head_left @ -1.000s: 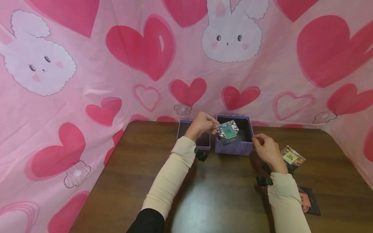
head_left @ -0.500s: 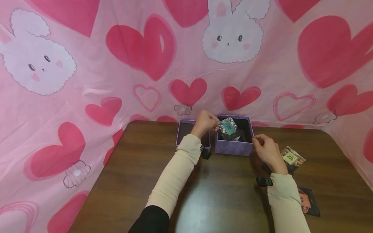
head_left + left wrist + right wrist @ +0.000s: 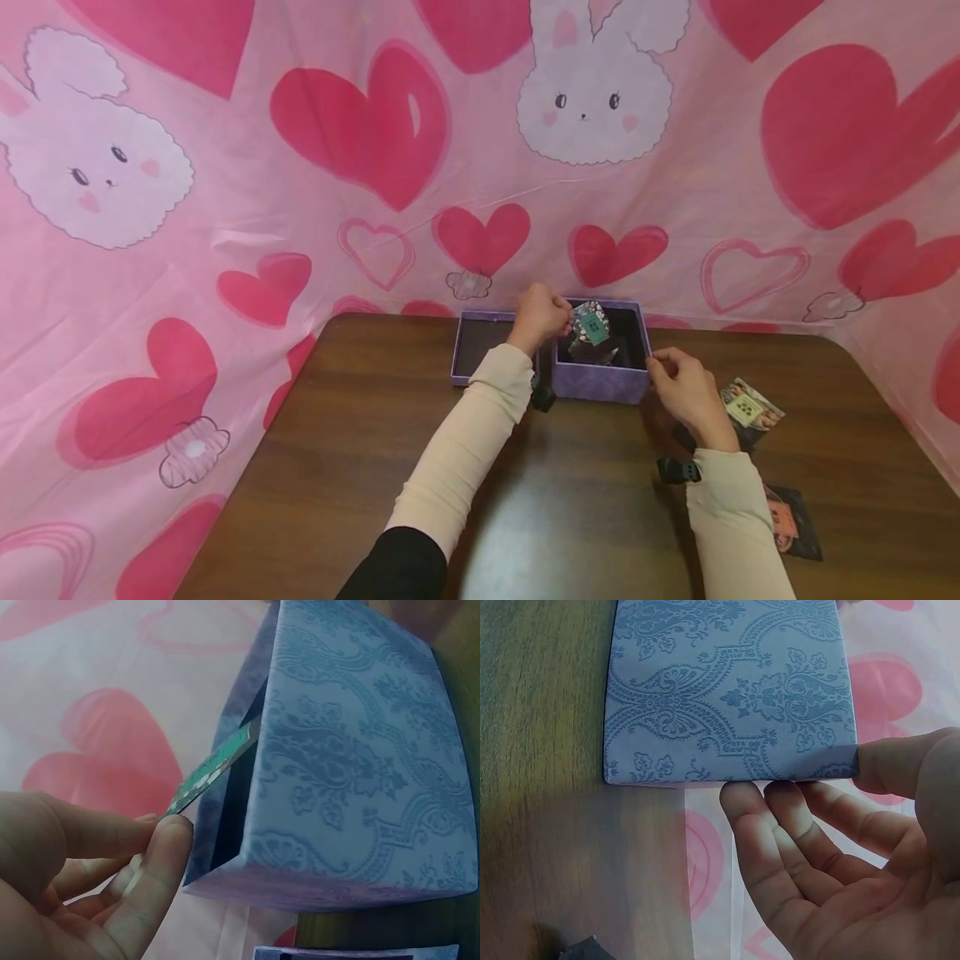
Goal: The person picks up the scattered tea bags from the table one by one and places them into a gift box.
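Soft even light, tabletop glare, blurry wrist views.

My head cam looked forward and down from above the table [image 3: 570,500], mid-range, taking in both arms and the backdrop. Left wrist cam sat very close, facing along the left hand [image 3: 82,885] toward the purple box [image 3: 360,757] side. Right wrist cam sat equally close, looking past the right hand [image 3: 840,862] at that box [image 3: 727,690]. All three views shared the box [image 3: 600,379].
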Motion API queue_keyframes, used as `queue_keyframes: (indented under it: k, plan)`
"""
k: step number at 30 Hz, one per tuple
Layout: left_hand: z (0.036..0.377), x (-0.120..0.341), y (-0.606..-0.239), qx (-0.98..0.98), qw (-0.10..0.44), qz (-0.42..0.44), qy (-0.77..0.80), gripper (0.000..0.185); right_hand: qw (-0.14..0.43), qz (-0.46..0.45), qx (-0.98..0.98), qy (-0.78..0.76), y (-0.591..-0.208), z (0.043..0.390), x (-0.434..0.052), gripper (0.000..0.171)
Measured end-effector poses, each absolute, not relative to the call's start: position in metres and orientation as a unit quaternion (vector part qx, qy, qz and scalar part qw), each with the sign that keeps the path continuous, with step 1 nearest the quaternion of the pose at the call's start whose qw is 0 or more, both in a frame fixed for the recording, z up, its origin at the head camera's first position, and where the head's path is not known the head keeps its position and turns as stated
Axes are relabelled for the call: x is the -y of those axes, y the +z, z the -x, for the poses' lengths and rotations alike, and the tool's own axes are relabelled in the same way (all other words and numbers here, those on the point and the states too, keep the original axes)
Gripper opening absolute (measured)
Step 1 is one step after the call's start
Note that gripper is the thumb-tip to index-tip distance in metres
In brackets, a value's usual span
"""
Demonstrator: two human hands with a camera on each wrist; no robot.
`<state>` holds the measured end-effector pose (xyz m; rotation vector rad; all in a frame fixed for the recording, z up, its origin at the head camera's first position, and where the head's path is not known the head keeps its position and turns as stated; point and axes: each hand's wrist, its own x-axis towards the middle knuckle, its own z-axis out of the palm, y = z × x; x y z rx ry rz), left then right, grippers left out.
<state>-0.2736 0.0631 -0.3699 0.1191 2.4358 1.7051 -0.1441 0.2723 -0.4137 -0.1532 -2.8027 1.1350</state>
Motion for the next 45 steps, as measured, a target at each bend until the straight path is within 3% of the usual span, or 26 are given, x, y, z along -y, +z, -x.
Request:
queue_keyframes:
  k: [14, 20, 33, 45]
  plan:
    - [0.273, -0.071, -0.377, -0.817, 0.106, -0.056, 0.563, 0.002, 0.065, 0.046, 0.925, 0.371, -0.415, 0.144, -0.273, 0.041]
    - [0.269, -0.066, -0.368, -0.853, 0.085, -0.089, 0.508, 0.015, 0.063, 0.048, 0.923, 0.377, -0.413, 0.145, -0.272, 0.040]
    - [0.264, -0.041, -0.357, -0.883, 0.026, -0.149, 0.444, 0.013, 0.061, 0.047, 0.924, 0.375, -0.414, 0.144, -0.272, 0.040]
    - [0.258, -0.019, -0.366, -0.852, 0.068, -0.124, 0.504, 0.010, 0.059, 0.046, 0.924, 0.376, -0.413, 0.143, -0.272, 0.042]
